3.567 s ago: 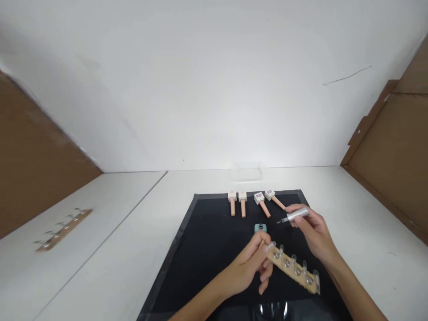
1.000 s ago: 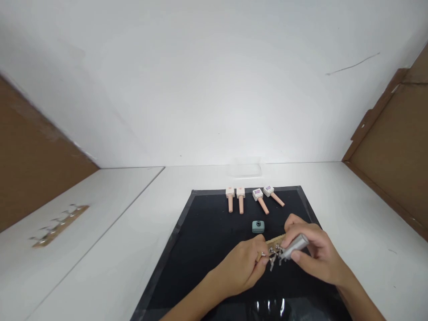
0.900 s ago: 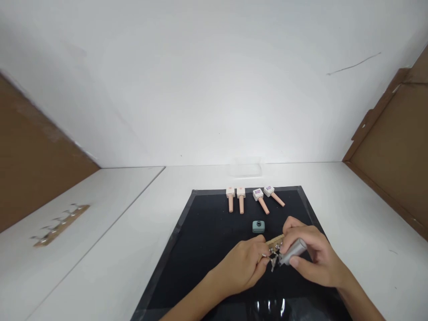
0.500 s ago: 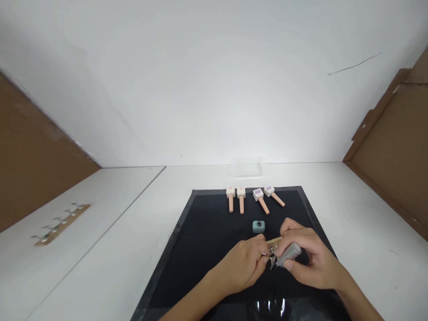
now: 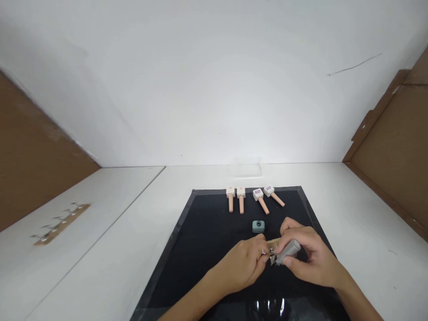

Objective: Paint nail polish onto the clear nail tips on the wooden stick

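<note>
My left hand (image 5: pixel 245 263) is closed on one end of a light brown strip (image 5: pixel 272 243) that bears small metal pieces (image 5: pixel 272 252). In my right hand (image 5: pixel 310 254) is a grey cylindrical cap (image 5: pixel 290 250), pinched between thumb and fingers. Its narrow end points down and left, close to the metal pieces; whether it touches them is too small to tell. The right fingers also reach the far end of the strip. Just beyond both hands, a teal bottle (image 5: pixel 258 226) with a dark round opening stands on the black mat (image 5: pixel 200 232).
Two white bottles with peach handles (image 5: pixel 241 200) lie side by side at the mat's back, with two more (image 5: pixel 262 200) to their right. Behind them is a clear tray (image 5: pixel 246 170). Another strip with metal clips (image 5: pixel 63 225) lies far left. Brown panels (image 5: pixel 394 147) flank the table.
The grey cap in my right hand has tilted and shifted slightly up and left. My left hand has barely moved.
</note>
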{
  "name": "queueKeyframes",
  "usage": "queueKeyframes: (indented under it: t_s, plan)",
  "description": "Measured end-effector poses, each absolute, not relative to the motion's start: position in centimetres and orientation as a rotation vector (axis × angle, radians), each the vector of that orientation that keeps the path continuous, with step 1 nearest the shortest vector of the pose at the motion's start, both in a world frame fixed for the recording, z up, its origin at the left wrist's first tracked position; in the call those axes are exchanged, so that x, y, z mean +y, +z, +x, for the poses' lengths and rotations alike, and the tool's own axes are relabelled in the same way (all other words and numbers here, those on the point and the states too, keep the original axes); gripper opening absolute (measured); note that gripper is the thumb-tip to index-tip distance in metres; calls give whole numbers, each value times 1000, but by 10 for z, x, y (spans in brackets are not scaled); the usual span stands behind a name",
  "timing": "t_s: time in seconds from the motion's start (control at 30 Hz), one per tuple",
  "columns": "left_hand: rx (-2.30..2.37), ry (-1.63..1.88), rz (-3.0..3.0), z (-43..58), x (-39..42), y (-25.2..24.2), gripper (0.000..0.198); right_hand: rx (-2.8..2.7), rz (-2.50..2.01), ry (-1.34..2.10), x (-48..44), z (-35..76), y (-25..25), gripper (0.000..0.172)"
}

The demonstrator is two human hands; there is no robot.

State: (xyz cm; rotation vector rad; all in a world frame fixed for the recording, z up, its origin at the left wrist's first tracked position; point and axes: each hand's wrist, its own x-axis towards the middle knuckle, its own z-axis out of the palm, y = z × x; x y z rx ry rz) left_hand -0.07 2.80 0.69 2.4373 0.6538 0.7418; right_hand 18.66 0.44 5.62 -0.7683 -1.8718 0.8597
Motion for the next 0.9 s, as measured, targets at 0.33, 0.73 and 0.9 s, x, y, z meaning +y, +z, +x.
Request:
queueKeyframes:
  t_s: [0.33, 0.73, 0.9]
  plan:
    - [648, 769, 2479, -1, 28, 7, 15, -1816, -801, 821, 5, 188, 57, 16]
    - [654, 750, 2526, -2, 27, 2, 13, -1773, -875, 725, 4, 190, 53, 17]
    - [624, 812, 2487, -3, 29, 2, 12, -1813, -854, 786, 4, 188, 53, 19]
